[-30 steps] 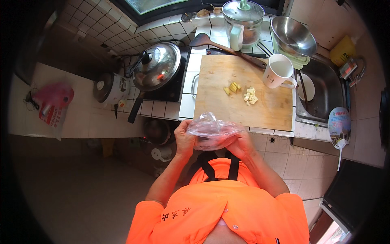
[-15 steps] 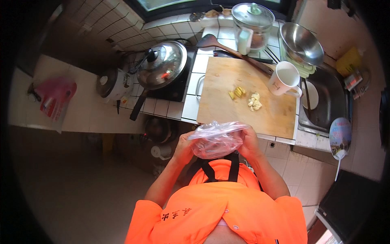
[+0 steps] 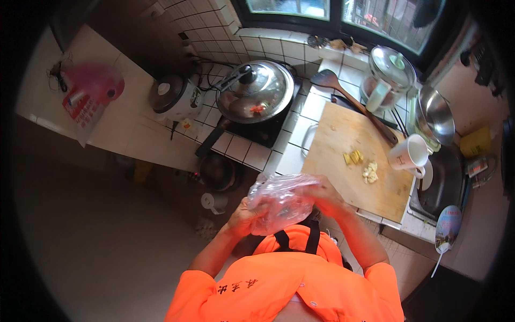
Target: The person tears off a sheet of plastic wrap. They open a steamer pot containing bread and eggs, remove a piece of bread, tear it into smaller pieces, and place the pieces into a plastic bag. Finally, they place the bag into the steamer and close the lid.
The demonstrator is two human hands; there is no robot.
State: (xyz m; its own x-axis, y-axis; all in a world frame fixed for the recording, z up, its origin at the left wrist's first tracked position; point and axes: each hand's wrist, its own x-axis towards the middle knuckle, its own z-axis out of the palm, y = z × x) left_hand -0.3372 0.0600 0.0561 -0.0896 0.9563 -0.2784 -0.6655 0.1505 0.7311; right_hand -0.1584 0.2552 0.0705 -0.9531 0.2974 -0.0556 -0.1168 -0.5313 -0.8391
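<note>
Probably light, limp and slippery: a clear plastic bag (image 3: 281,208), gripped at its sides, the best hold, by left hand (image 3: 244,218) and right hand (image 3: 327,195).

Daylight enters through a dark-framed window (image 3: 335,24) at the far side of the kitchen. Beneath it runs a wall (image 3: 292,49) of white tiles with dark joints. A white-tiled desk (image 3: 292,137) holds a metal sink (image 3: 448,185) at right; a plain pale side desk (image 3: 142,131) extends left above dim floor (image 3: 107,225).
</note>
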